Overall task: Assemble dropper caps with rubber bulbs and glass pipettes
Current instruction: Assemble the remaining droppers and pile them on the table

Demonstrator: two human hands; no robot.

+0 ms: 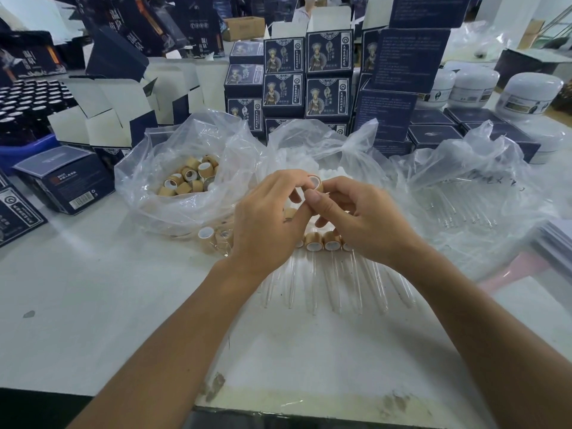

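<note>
Where your two hands meet above the table, your left hand and right hand both pinch one tan cap, fingers curled over most of it. The finished droppers lie half hidden beneath your hands. Printing on the dark boxes is too small to read.

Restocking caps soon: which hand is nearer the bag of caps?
Left. The left hand sits just right of the bag of caps; the right hand lies beyond it.
</note>
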